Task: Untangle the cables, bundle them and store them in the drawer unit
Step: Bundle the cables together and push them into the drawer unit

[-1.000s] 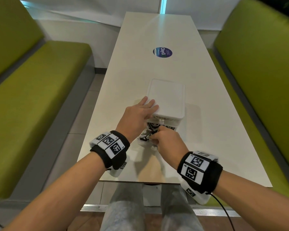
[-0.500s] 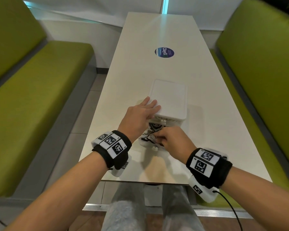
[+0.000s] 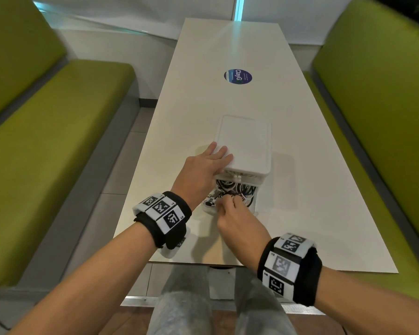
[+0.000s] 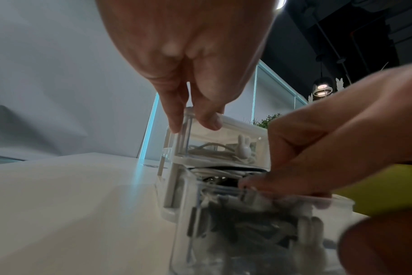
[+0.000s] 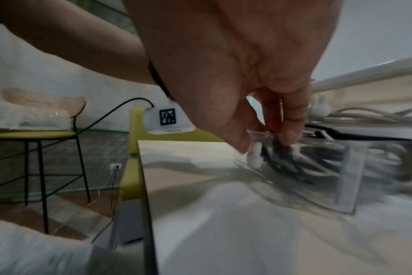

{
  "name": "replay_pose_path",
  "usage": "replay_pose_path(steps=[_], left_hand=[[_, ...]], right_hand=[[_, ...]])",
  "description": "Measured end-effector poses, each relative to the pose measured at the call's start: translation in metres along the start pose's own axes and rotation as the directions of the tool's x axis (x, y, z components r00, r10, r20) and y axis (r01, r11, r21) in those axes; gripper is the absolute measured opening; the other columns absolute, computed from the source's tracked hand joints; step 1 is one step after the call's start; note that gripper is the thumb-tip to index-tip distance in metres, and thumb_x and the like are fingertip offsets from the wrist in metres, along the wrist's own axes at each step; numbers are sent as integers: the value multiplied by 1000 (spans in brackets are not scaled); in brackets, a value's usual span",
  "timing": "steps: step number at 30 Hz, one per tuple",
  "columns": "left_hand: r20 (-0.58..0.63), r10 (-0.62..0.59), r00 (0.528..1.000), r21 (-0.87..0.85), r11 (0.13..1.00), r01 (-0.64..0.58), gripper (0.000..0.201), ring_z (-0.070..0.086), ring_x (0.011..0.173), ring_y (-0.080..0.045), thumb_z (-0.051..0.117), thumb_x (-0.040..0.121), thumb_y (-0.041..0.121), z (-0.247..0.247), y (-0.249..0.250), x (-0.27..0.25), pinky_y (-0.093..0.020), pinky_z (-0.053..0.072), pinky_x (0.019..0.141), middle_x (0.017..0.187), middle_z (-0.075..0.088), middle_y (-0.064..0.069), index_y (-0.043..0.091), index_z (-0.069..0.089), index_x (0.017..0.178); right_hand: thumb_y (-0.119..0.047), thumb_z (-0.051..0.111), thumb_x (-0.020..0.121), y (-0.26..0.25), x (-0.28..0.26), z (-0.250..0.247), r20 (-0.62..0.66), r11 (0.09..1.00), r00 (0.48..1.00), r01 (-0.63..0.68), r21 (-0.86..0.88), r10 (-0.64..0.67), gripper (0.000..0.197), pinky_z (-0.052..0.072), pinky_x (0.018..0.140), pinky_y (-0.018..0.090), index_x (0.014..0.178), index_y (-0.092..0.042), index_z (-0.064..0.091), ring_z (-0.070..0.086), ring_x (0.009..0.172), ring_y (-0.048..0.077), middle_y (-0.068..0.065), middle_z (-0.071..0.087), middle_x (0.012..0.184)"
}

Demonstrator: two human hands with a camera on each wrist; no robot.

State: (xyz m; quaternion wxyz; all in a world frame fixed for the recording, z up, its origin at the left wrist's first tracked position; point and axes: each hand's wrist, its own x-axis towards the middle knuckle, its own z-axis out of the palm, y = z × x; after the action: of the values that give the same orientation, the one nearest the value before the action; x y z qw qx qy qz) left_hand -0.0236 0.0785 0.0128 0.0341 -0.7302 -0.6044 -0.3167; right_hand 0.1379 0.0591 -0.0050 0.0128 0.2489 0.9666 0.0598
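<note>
A white drawer unit (image 3: 244, 141) stands on the table, its lower clear drawer (image 3: 258, 201) pulled out toward me. Black and white cables (image 3: 237, 188) lie tangled inside it. My left hand (image 3: 203, 170) rests on the unit's near left top corner with the fingers laid flat; the left wrist view shows its fingertips (image 4: 212, 123) at that corner. My right hand (image 3: 225, 202) is at the drawer's front: the thumb sits outside by the white knob (image 5: 254, 156) and the fingers reach inside onto the cables (image 5: 285, 163), pinching the front wall. The shut upper drawer (image 4: 212, 152) holds a white cable.
The long white table (image 3: 203, 93) carries a round blue sticker (image 3: 238, 76) farther away. Green benches run along the left (image 3: 46, 141) and right (image 3: 373, 117). The drawer front lies a short way from the table's near edge (image 3: 252, 264). A stool (image 5: 35, 134) stands beyond the table.
My right hand has drawn back a little toward me, from over the cables to the drawer's front wall. The left hand has stayed on the unit's top.
</note>
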Motion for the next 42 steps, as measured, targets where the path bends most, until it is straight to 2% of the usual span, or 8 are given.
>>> replay_pose_path(steps=[3, 9, 15, 21, 32, 37, 40, 42], left_hand=[[15, 28, 999, 31, 999, -29, 37, 57, 120, -40, 61, 78, -7, -2, 1, -2, -42, 60, 67, 122, 68, -8, 10, 69, 110], [11, 86, 996, 85, 993, -86, 36, 58, 113, -30, 54, 77, -4, -1, 1, 4, -43, 56, 52, 110, 69, -9, 16, 55, 107], [2, 70, 998, 78, 995, -70, 35, 42, 110, -23, 49, 77, -3, 1, 4, 3, -44, 56, 51, 106, 68, -11, 17, 49, 106], [4, 70, 998, 113, 991, -70, 28, 41, 114, -21, 37, 84, 12, 1, 5, 1, -44, 56, 50, 109, 67, -6, 18, 51, 108], [35, 45, 998, 160, 986, -50, 49, 64, 111, -35, 73, 65, -13, -2, 10, 2, -41, 54, 47, 112, 70, -6, 10, 66, 107], [46, 59, 997, 164, 984, -66, 51, 65, 108, -32, 72, 64, -12, -3, 9, 4, -40, 54, 47, 108, 69, -5, 14, 59, 106], [60, 70, 996, 162, 984, -79, 32, 63, 108, -29, 54, 80, 1, -3, 7, 4, -39, 54, 47, 109, 69, -3, 17, 55, 107], [71, 69, 995, 186, 979, -81, 30, 59, 109, -25, 37, 84, 12, -4, 6, 5, -37, 53, 45, 108, 68, -1, 18, 56, 106]], right_hand=[[13, 63, 66, 9, 4, -1, -34, 999, 999, -17, 27, 18, 20, 52, 58, 41, 84, 4, 65, 52, 74, 33, 18, 55, 83], [2, 77, 62, 30, 0, 2, -186, 997, 982, -21, 72, 34, 35, 49, 59, 36, 96, -3, 71, 55, 73, 25, 7, 61, 81], [2, 58, 73, 40, 3, 8, -189, 990, 972, -143, -13, 138, 31, 45, 70, 40, 103, -2, 65, 45, 87, 30, 12, 51, 100], [8, 67, 71, 43, 5, 15, -167, 995, 981, -99, 26, 102, 46, 50, 80, 43, 115, 4, 58, 51, 91, 33, 15, 51, 104], [2, 82, 45, 67, -19, -13, -113, 987, 981, -153, 53, 158, 55, 47, 49, 26, 98, -8, 71, 61, 71, 22, 5, 66, 83], [-5, 78, 63, 65, -2, -13, -20, 993, 993, -115, -5, 115, 35, 43, 51, 30, 97, -11, 69, 60, 73, 25, 6, 63, 82], [-6, 68, 78, 71, 5, -13, 57, 993, 991, -118, -14, 118, 30, 48, 62, 34, 108, -12, 67, 60, 85, 29, 7, 63, 93], [-5, 78, 64, 70, 6, -14, 52, 992, 992, -110, -60, 113, 30, 46, 52, 32, 92, -11, 72, 59, 69, 26, 4, 61, 76]])
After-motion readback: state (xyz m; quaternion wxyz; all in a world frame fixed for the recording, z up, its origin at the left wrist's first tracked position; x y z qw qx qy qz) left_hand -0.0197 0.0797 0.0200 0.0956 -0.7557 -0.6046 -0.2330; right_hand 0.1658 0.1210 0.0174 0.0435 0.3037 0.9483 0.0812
